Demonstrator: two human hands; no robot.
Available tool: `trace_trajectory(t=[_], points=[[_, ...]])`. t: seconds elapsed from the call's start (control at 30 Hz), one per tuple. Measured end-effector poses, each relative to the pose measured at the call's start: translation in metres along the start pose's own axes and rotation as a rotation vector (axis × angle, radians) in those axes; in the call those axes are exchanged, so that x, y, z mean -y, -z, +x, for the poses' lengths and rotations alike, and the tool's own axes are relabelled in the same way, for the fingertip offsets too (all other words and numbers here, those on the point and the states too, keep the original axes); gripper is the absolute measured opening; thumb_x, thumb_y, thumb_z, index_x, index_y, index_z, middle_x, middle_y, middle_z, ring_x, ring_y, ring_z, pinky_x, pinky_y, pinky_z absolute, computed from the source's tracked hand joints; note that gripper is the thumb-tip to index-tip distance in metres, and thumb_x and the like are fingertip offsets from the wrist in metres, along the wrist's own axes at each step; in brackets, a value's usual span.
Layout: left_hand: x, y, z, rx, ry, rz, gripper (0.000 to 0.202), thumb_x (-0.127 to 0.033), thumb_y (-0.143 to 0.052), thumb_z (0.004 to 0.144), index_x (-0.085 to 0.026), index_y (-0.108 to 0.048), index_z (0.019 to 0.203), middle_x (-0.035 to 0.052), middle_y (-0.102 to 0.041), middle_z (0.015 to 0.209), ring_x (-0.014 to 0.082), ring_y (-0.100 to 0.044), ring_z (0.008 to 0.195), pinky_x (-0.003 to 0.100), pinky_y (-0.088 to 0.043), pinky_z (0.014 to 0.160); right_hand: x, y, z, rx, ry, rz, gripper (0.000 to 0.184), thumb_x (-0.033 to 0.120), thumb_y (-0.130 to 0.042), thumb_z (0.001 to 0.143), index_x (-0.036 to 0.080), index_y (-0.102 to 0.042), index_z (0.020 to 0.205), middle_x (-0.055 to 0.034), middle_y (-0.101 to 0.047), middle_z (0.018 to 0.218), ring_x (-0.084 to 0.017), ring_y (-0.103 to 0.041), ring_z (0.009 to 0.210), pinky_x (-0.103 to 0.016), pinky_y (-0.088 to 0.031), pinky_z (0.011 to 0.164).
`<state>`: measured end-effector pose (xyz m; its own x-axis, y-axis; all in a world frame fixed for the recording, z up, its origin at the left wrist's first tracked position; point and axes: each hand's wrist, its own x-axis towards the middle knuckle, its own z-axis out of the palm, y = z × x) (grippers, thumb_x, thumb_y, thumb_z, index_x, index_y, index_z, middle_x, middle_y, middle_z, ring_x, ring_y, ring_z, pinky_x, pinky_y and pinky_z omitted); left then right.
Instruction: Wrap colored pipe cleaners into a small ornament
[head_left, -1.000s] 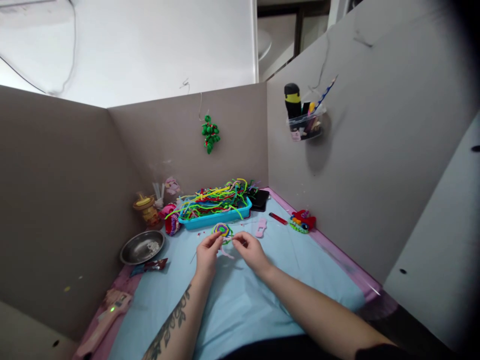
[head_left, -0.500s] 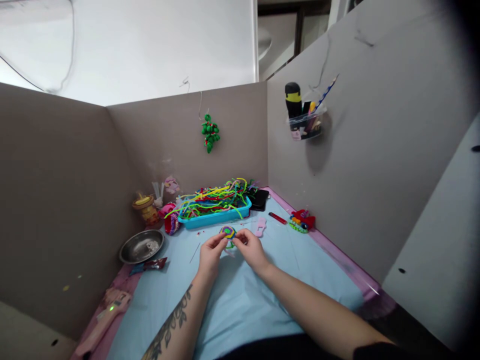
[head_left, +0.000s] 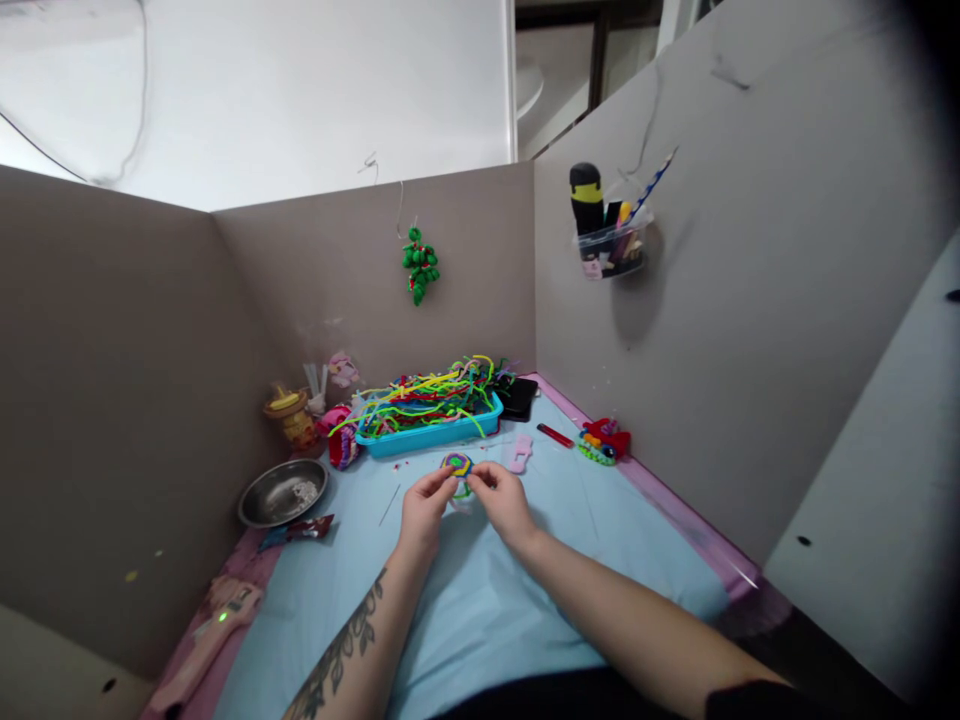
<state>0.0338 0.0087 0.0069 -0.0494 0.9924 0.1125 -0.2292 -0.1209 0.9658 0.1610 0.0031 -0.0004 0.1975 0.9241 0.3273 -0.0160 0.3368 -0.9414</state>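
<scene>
Both hands meet over the light blue mat [head_left: 480,610], pinching a small coiled pipe-cleaner disc [head_left: 457,464] in purple, yellow and green. My left hand [head_left: 422,510] grips its left side with fingertips closed. My right hand [head_left: 501,498] pinches its right side. A short stem hangs below the disc between the two hands. Just behind them stands a turquoise tray [head_left: 430,438] heaped with several coloured pipe cleaners.
A steel bowl [head_left: 283,492], a wrapper [head_left: 298,530] and a pink glue gun [head_left: 210,640] lie at the left. A pink piece [head_left: 518,454], a red stick [head_left: 555,435] and a colourful toy [head_left: 604,441] sit right. Grey partition walls enclose the desk; a green ornament [head_left: 420,264] hangs behind.
Both hands have drawn closer together around the disc, which shifted slightly right and up. The loose pink end seen below it earlier is now tucked between the hands.
</scene>
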Motion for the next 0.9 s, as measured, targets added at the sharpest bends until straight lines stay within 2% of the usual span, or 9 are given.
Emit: trace_trajectory(t=[0.13,0.27,0.43,0.63,0.77,0.9], points=[[-0.0017,-0.0010,-0.0015,-0.008,0.016,0.004,0.040,-0.033,-0.077,0.055,-0.014,-0.072,0.090,0.0078,-0.071,0.075,0.0185,-0.061,0.068,0.028,-0.045,0.059,0.0022,0.0011,-0.0004,-0.036,0.038,-0.063,0.014,0.031,-0.059,0.071,0.017,-0.060,0.070,-0.0007,-0.059,0.065,-0.014,-0.051,0.060,-0.026,-0.042,0.059],[-0.0027,-0.0016,-0.0020,-0.015,0.036,-0.005,0.038,-0.031,-0.077,0.055,-0.015,-0.072,0.089,0.0072,-0.071,0.081,0.0160,-0.060,0.066,0.026,-0.044,0.058,0.0019,0.0025,-0.0006,-0.067,0.129,-0.163,0.014,0.030,-0.059,0.072,0.017,-0.064,0.069,-0.0044,-0.061,0.075,-0.016,-0.053,0.069,-0.026,-0.042,0.061],[-0.0019,-0.0021,-0.0021,-0.010,0.040,-0.004,0.037,-0.030,-0.077,0.057,-0.015,-0.071,0.090,0.0044,-0.070,0.076,0.0118,-0.056,0.058,0.022,-0.040,0.053,0.0036,0.0025,-0.0020,-0.021,0.160,-0.142,0.016,0.028,-0.055,0.075,0.017,-0.064,0.068,-0.0048,-0.062,0.076,-0.017,-0.056,0.075,-0.026,-0.043,0.065],[-0.0005,-0.0026,-0.0030,0.003,0.035,0.011,0.040,-0.033,-0.077,0.056,-0.014,-0.071,0.091,0.0042,-0.069,0.071,0.0101,-0.052,0.053,0.021,-0.036,0.049,0.0037,0.0027,-0.0017,-0.114,0.081,-0.099,0.012,0.029,-0.060,0.071,0.017,-0.056,0.073,0.0000,-0.058,0.067,-0.014,-0.052,0.062,-0.025,-0.042,0.059],[-0.0017,-0.0034,-0.0042,-0.002,0.031,0.039,0.041,-0.034,-0.076,0.056,-0.014,-0.071,0.092,0.0040,-0.068,0.071,0.0086,-0.049,0.050,0.021,-0.033,0.047,0.0021,0.0027,-0.0015,-0.100,0.066,-0.050,0.014,0.030,-0.060,0.070,0.018,-0.053,0.069,0.0010,-0.056,0.063,-0.014,-0.052,0.061,-0.025,-0.042,0.059],[-0.0030,-0.0035,-0.0048,-0.015,0.000,0.076,0.039,-0.034,-0.076,0.057,-0.014,-0.071,0.091,0.0026,-0.066,0.065,0.0072,-0.044,0.047,0.020,-0.032,0.046,0.0018,0.0008,-0.0025,-0.066,-0.008,0.049,0.016,0.031,-0.062,0.069,0.018,-0.053,0.072,0.0008,-0.057,0.063,-0.014,-0.054,0.060,-0.025,-0.043,0.056]])
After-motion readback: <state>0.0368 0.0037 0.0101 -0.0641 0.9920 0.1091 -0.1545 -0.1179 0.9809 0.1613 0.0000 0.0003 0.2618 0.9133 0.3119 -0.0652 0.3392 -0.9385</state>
